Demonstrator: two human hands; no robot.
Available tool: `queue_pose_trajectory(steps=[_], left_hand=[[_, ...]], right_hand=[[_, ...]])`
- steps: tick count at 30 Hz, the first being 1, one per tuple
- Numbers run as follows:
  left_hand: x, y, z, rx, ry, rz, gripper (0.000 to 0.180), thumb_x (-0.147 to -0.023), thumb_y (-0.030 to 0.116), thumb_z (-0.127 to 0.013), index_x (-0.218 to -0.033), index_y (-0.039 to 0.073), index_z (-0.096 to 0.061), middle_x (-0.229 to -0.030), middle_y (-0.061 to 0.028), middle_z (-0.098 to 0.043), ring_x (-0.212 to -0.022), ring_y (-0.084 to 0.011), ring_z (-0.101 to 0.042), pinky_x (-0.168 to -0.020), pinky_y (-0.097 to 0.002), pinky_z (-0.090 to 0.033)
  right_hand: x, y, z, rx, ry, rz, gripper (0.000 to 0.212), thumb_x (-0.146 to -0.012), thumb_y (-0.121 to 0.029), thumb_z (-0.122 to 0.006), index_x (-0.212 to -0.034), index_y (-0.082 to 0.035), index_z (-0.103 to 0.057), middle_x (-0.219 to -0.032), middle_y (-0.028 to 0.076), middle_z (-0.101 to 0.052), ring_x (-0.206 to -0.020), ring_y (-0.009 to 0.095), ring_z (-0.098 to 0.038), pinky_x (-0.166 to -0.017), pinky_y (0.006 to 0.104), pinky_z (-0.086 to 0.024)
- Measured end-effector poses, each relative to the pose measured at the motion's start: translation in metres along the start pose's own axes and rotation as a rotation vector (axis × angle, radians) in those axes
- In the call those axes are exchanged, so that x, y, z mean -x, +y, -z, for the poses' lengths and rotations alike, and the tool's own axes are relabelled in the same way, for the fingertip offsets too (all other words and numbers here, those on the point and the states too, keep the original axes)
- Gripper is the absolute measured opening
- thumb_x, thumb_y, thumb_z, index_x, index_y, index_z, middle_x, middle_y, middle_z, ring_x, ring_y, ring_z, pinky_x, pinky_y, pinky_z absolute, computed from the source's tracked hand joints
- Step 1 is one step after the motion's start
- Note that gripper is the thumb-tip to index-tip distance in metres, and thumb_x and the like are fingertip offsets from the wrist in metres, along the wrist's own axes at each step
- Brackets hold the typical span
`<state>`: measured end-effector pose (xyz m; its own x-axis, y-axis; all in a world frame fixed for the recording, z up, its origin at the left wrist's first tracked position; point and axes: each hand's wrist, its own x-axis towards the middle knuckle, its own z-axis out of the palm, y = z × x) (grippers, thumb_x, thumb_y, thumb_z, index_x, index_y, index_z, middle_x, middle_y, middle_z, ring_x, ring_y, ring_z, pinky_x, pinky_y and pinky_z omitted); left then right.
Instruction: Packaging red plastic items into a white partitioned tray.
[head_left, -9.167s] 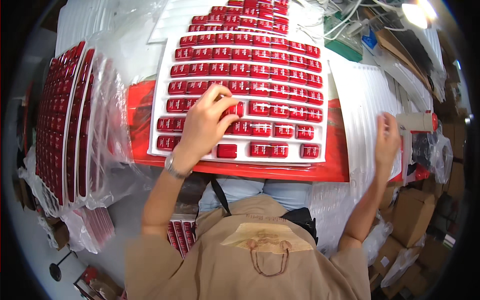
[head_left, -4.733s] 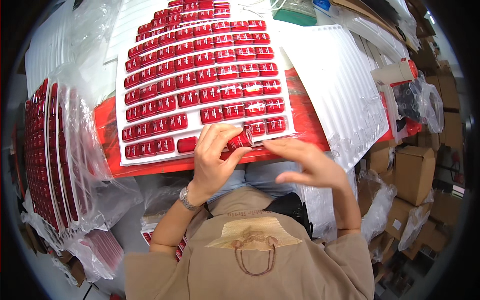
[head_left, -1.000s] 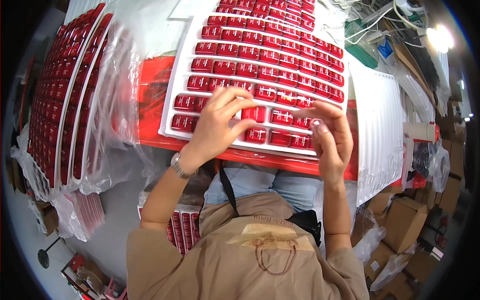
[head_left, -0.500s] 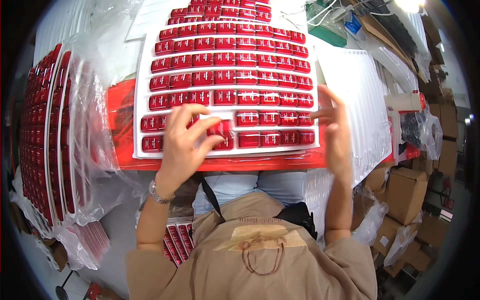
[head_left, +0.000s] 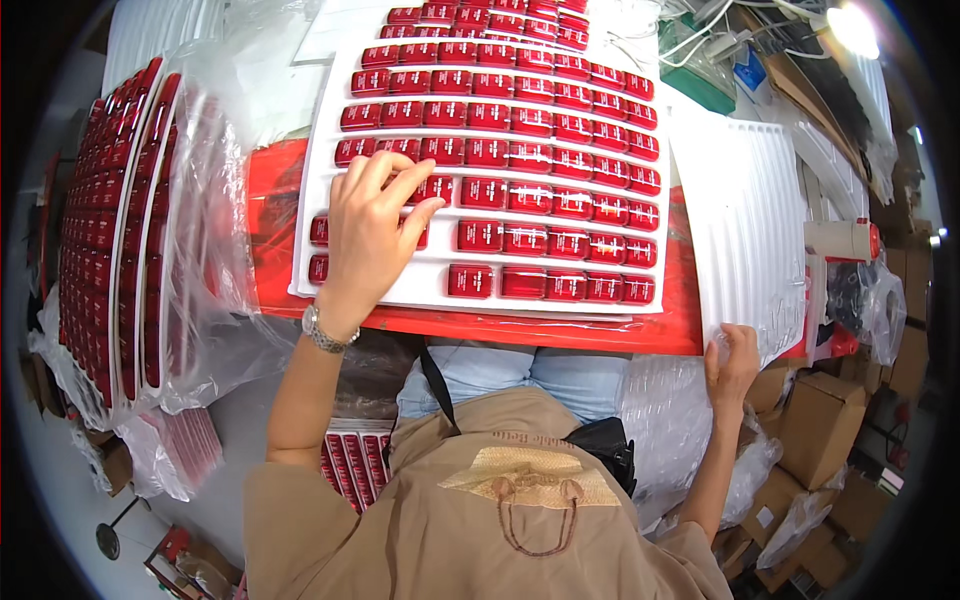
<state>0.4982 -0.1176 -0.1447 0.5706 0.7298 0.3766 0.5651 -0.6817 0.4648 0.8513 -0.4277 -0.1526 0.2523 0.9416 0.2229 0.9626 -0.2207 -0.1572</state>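
Over the left part of a white tray point(head_left: 420, 292) bearing rows of small glossy red cases, my left hand point(head_left: 368, 232) has its thumb and index finger closed on the upper and lower edges of one red case point(head_left: 434, 190). That case sits in the third row from the near edge. The hand hides several cases beneath it. Away to the right, my right hand point(head_left: 733, 366) is at the near edge of a ribbed white plastic sheet point(head_left: 745, 230), thumb and fingers apart. No object shows in it.
Upright trays of red cases in clear plastic wrap point(head_left: 212, 240) stand on the left. A red covering point(head_left: 275, 200) lies beneath the white tray. Cardboard boxes point(head_left: 818, 425) are stacked at the right. Cables and a green box point(head_left: 697, 75) sit at the far right.
The case my left hand held now sits in the second row beside the others, and the hand has shifted up to another case. My right hand has moved from the tray down and right.
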Motion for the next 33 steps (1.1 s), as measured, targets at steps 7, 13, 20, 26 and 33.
queue_pose_trajectory(steps=[7,13,20,26,33], left_hand=[[-0.011,-0.011,0.002,-0.027,-0.139,-0.138,0.031,-0.070,0.011,-0.073,-0.099,0.003,-0.065,-0.093,-0.0038,-0.058,-0.091,-0.0220,-0.053,-0.079,-0.0348,-0.040],[-0.001,0.017,0.002,0.496,-0.025,0.075,0.030,-0.071,0.012,-0.075,-0.097,0.003,-0.062,-0.096,-0.0097,-0.063,-0.089,-0.0239,-0.059,-0.081,-0.0335,-0.047],[0.025,0.018,0.019,0.623,-0.089,-0.151,0.033,-0.066,0.006,-0.076,-0.096,0.002,-0.063,-0.095,-0.0092,-0.064,-0.089,-0.0260,-0.060,-0.080,-0.0352,-0.047],[0.020,0.007,0.022,0.602,-0.122,-0.045,0.031,-0.069,0.007,-0.074,-0.098,0.002,-0.063,-0.093,-0.0100,-0.062,-0.088,-0.0254,-0.059,-0.078,-0.0356,-0.047],[-0.019,-0.010,0.006,0.036,-0.139,-0.161,0.027,-0.071,0.011,-0.072,-0.095,0.002,-0.066,-0.092,-0.0065,-0.058,-0.089,-0.0237,-0.055,-0.080,-0.0354,-0.043]], right_hand=[[-0.069,0.058,0.013,-0.764,0.490,-0.553,0.021,-0.093,-0.017,-0.053,-0.108,-0.002,-0.054,-0.087,0.003,-0.050,-0.069,0.010,-0.042,-0.061,0.0225,-0.036],[-0.147,-0.099,0.005,-1.509,-0.055,-0.335,0.017,-0.093,-0.023,-0.056,-0.096,-0.006,-0.059,-0.083,0.000,-0.057,-0.067,0.003,-0.050,-0.056,0.0183,-0.040],[-0.187,-0.220,-0.017,-0.944,-0.713,-0.014,0.026,-0.075,-0.017,-0.078,-0.064,0.001,-0.063,-0.057,0.005,-0.061,-0.053,0.005,-0.057,-0.047,0.0203,-0.043],[-0.178,-0.222,-0.050,-1.402,-0.147,-0.085,0.030,-0.089,-0.030,-0.060,-0.084,-0.001,-0.056,-0.061,0.004,-0.056,-0.049,0.012,-0.052,-0.045,0.0258,-0.041],[-0.164,-0.132,-0.025,-2.013,-0.207,-0.711,0.038,-0.090,-0.006,-0.047,-0.125,0.007,-0.044,-0.118,0.022,-0.051,-0.115,0.030,-0.049,-0.098,0.0368,-0.042]])
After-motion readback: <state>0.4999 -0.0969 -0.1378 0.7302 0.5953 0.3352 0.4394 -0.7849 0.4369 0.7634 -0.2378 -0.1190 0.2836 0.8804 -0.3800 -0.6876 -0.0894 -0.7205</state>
